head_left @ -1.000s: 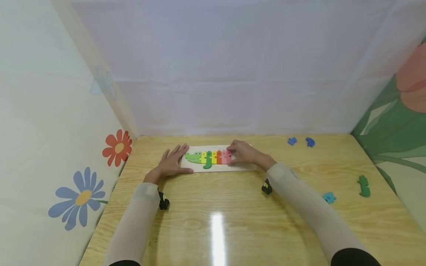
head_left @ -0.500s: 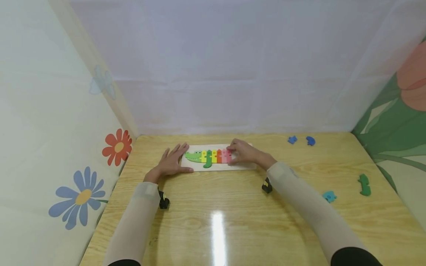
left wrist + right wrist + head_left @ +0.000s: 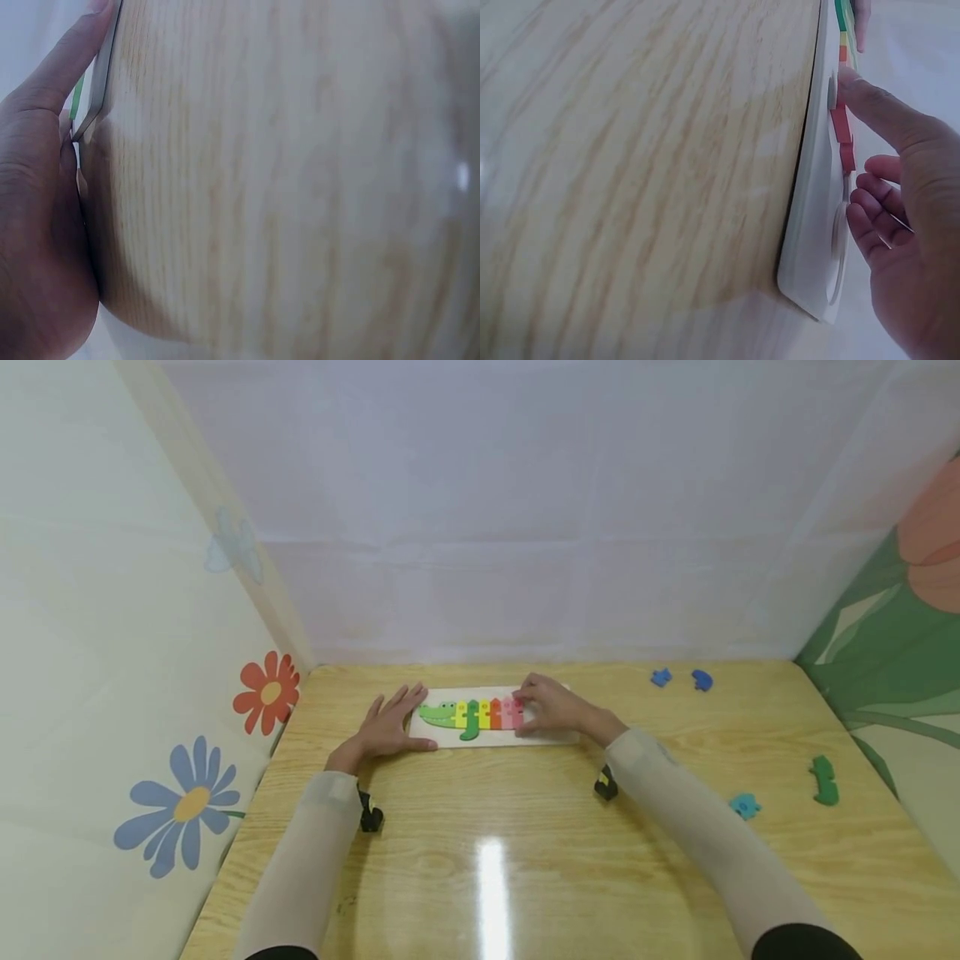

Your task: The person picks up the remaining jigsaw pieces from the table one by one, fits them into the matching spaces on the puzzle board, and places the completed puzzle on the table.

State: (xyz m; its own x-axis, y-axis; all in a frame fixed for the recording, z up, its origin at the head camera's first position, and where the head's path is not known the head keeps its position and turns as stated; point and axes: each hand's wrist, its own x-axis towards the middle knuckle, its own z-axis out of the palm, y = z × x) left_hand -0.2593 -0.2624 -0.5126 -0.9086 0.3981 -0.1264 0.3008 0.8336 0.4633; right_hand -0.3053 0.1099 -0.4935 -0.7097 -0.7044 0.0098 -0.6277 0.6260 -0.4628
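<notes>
A white puzzle board (image 3: 491,741) lies at the table's back, bearing a crocodile puzzle: a green head (image 3: 437,716), then yellow, green, orange and pink segments. My left hand (image 3: 386,727) spreads around the board's left end, thumb along the near edge and fingers at the far corner. In the left wrist view the thumb (image 3: 56,71) lies straight along the board's edge (image 3: 101,82). My right hand (image 3: 555,706) pinches the last, darker pink puzzle piece (image 3: 518,713) at the row's right end. The right wrist view shows its thumb against this reddish piece (image 3: 841,124); its far fingertips are partly hidden.
Two blue puzzle pieces (image 3: 661,677) (image 3: 702,680) lie at the back right of the wooden table (image 3: 420,877). A light blue piece (image 3: 745,806) lies beside my right forearm, with a green piece (image 3: 825,780) farther right. Cloth-covered walls (image 3: 555,568) enclose the back and sides.
</notes>
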